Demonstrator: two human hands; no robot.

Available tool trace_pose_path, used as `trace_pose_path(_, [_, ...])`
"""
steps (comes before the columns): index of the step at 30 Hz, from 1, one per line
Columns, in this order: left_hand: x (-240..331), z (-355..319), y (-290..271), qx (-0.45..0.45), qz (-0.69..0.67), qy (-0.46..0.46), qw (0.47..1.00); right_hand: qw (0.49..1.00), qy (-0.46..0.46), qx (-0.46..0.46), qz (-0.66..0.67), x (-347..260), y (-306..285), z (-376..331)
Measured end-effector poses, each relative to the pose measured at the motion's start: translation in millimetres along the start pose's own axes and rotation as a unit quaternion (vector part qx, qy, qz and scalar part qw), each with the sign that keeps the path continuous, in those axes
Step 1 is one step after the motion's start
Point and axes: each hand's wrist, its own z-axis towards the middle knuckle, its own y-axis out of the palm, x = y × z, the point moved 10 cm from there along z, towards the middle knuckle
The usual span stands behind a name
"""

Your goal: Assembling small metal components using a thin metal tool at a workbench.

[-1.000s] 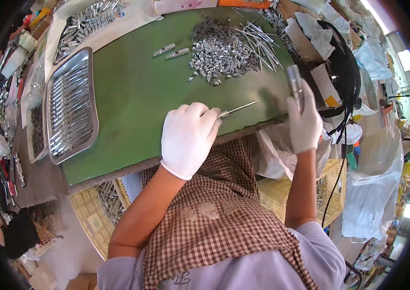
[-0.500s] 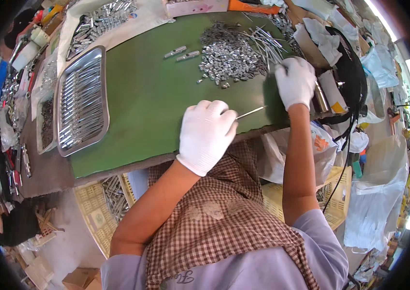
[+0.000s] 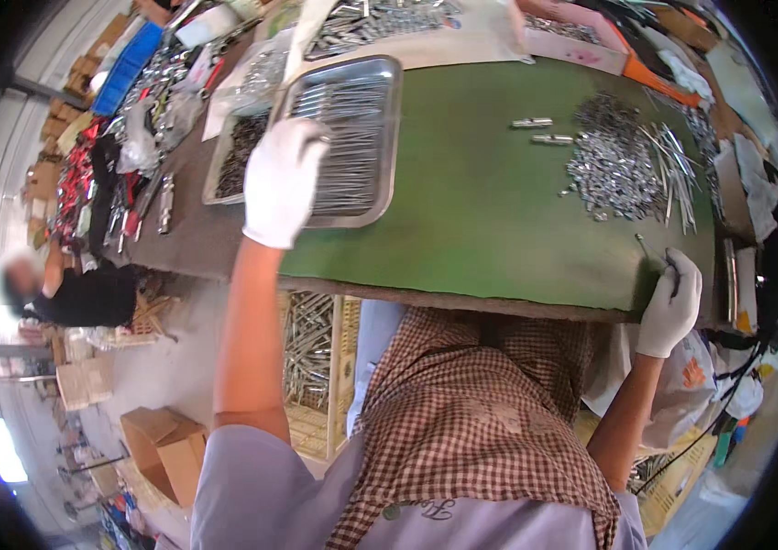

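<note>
My left hand (image 3: 281,188), in a white knit glove, is over the left side of a steel tray (image 3: 393,137). Its fingers are curled together, and what they hold, if anything, is hidden. Inside the tray lie rows of slim metal rods (image 3: 352,147) with thicker ends at the left. Toward the front right of the green mat (image 3: 462,238), my gloved right hand (image 3: 673,302) is closed on a thin metal rod (image 3: 643,244), whose tip points away. Beyond it are a pile of small silver metal parts (image 3: 613,174) and a bundle of thin rods (image 3: 678,179).
Two metal cylinders (image 3: 532,123) lie left of the pile. A small bin (image 3: 224,188) of dark parts stands beside the tray. At the back are a pink box (image 3: 581,53) and more metal parts (image 3: 380,27). Another person (image 3: 87,291) is at the far left.
The view has swung left. My left hand has moved from the mat's front to the tray, and the rod at its fingers no longer shows there. My right hand has come nearer, away from the rod bundle.
</note>
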Motion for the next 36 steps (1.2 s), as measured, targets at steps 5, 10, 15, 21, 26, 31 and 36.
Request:
trace_pose_path(5, [-73.8,-7.9,-10.0,-0.038,-0.026,-0.087,0.995,0.992,-0.058,-0.022,-0.114,-11.4,14.4,-0.3])
trace_pose_path(10, [-69.8,-18.1,13.0,-0.176,-0.027,-0.032,0.984,0.992,-0.053,-0.022,-0.115,-11.1,15.1,-0.8])
trace_pose_path(15, [-55.1,-5.1,5.0,-0.168,0.050,0.008,0.985,0.992,-0.051,-0.010,-0.115,-13.4,13.9,-2.7])
trace_pose_path(21, [66.1,55.1,52.0,-0.133,-0.034,0.168,0.976,0.989,-0.067,-0.015,-0.131,-27.5,13.1,3.4])
trace_pose_path(26, [131.2,99.1,141.8,-0.160,-0.049,0.162,0.973,0.991,-0.034,-0.021,-0.131,-29.2,16.6,4.7])
trace_pose_path(31, [143.6,106.8,186.4,-0.234,-0.015,0.112,0.966,0.992,-0.038,-0.014,-0.121,-29.5,11.6,3.4])
trace_pose_path(36, [167.8,80.9,136.3,-0.133,-0.117,0.137,0.975,0.996,-0.034,0.018,-0.085,-27.1,1.9,1.0])
